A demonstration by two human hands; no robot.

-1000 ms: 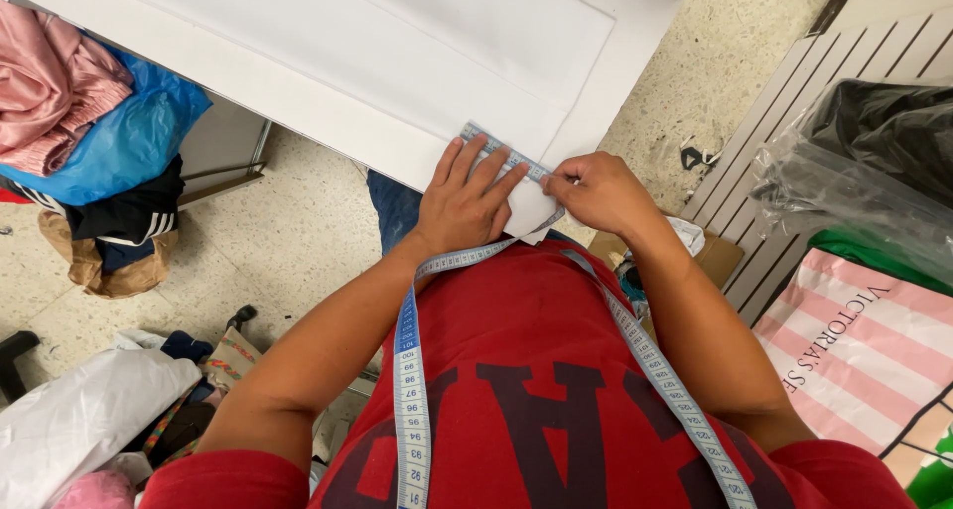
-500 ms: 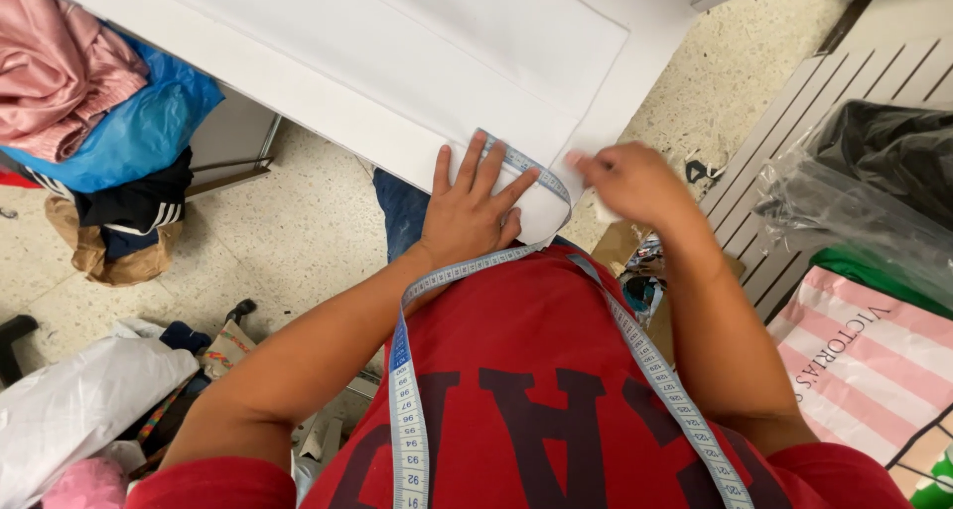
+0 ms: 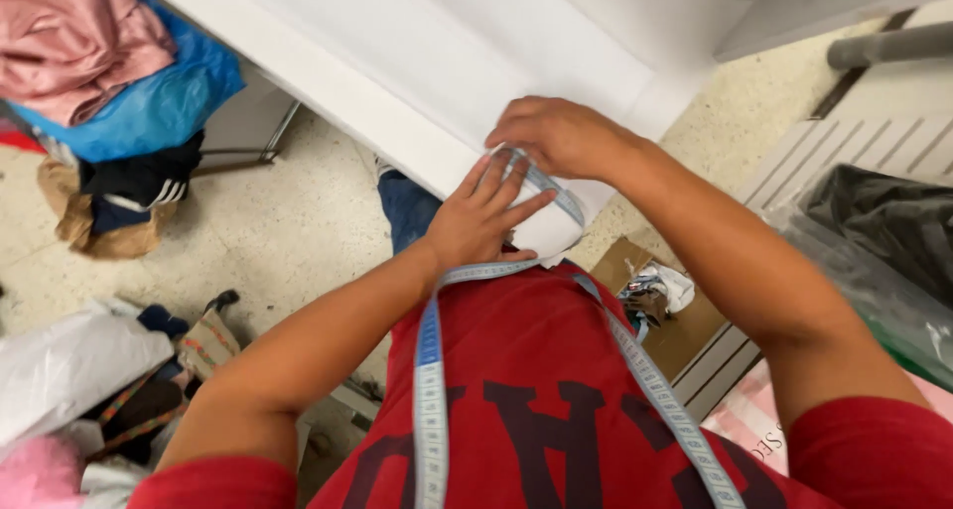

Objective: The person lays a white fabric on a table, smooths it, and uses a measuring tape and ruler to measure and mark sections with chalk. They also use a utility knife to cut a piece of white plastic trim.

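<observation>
A white sheet (image 3: pixel 447 63) covers the table, and its near corner hangs over the edge in front of me. My left hand (image 3: pixel 481 216) lies flat on that corner with the fingers spread, holding nothing. A pale blue marked strip (image 3: pixel 549 189) runs along the corner under its fingertips. My right hand (image 3: pixel 558 132) sits just beyond, with its fingers curled down over the strip's far end. Its fingertips are hidden, so I cannot tell whether they grip. A blue measuring tape (image 3: pixel 429 370) hangs round my neck over a red shirt.
To the left, pink and blue cloth (image 3: pixel 109 63) is piled over dark clothes and a brown bag. White and pink bags (image 3: pixel 69 370) lie on the speckled floor at lower left. A dark plastic-wrapped bundle (image 3: pixel 874 231) and an open cardboard box (image 3: pixel 655 291) sit on the right.
My right hand has moved from the right side of the corner to above and beyond my left hand. My left hand has stayed flat on the white sheet.
</observation>
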